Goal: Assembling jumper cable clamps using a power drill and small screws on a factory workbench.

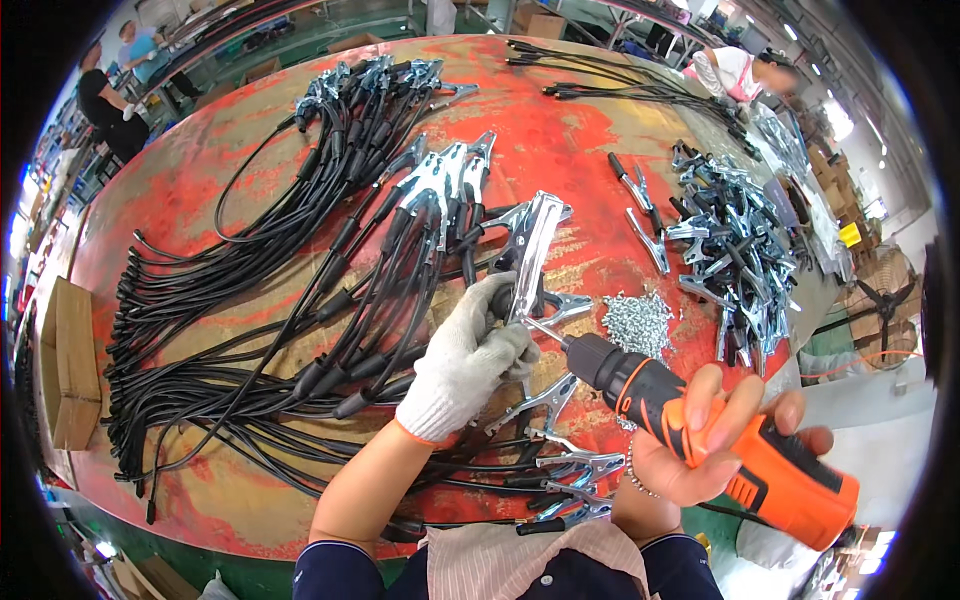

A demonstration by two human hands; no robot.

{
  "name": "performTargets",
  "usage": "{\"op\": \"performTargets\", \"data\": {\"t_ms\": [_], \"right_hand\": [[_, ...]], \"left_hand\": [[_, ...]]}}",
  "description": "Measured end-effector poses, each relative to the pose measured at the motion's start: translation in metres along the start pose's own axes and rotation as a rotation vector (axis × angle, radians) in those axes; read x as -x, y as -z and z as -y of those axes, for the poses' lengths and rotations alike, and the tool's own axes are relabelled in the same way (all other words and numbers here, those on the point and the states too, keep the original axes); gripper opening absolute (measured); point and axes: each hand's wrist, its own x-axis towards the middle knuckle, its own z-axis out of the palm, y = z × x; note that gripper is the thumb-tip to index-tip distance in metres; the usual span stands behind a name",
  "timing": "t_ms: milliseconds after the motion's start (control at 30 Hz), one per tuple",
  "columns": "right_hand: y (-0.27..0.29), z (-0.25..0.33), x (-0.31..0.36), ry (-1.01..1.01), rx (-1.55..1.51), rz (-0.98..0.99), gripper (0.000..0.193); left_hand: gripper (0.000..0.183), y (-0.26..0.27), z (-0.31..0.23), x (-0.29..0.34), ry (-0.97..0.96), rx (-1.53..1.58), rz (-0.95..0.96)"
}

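Note:
My left hand [462, 358], in a whitish knit glove, is closed around a silver metal spring clamp [538, 245] with its jaws pointing away from me. In my bare right hand [700, 440] is an orange and black cordless screwdriver [800, 485], angled up to the left. Its thin bit reaches the base of the clamp by my left fingertips; whether it sits in a screw cannot be made out. Just right of the clamp lies a heap of small silver screws [638, 322]. Black cables with clamps [447, 178] on their ends lie beyond my left hand.
Bundled black cables [190, 275] cover the left of the red, worn table [200, 165]. A pile of loose clamps [735, 250] lies at the right. Several finished-looking clamps [580, 465] rest near my body. Another person [740, 75] leans over the far right edge.

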Motion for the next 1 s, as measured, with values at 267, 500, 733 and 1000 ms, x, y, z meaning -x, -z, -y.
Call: {"op": "performTargets", "data": {"t_ms": [267,500,733,1000], "right_hand": [[-0.025,-0.005,0.007,0.026,0.353,-0.243,0.073],[-0.036,0.005,0.007,-0.202,0.386,-0.367,0.079],[-0.045,-0.008,-0.004,-0.029,0.007,-0.307,0.087],[0.0,-0.007,-0.012,-0.155,0.119,-0.017,0.045]], "left_hand": [[0.047,-0.001,0.009,-0.003,-0.179,-0.139,-0.153],[0.049,0.002,0.014,-0.004,-0.202,-0.152,-0.208],[0.044,-0.002,0.006,-0.007,-0.126,-0.124,-0.159],[0.043,-0.002,0.005,-0.009,-0.199,-0.479,-0.27]]}}
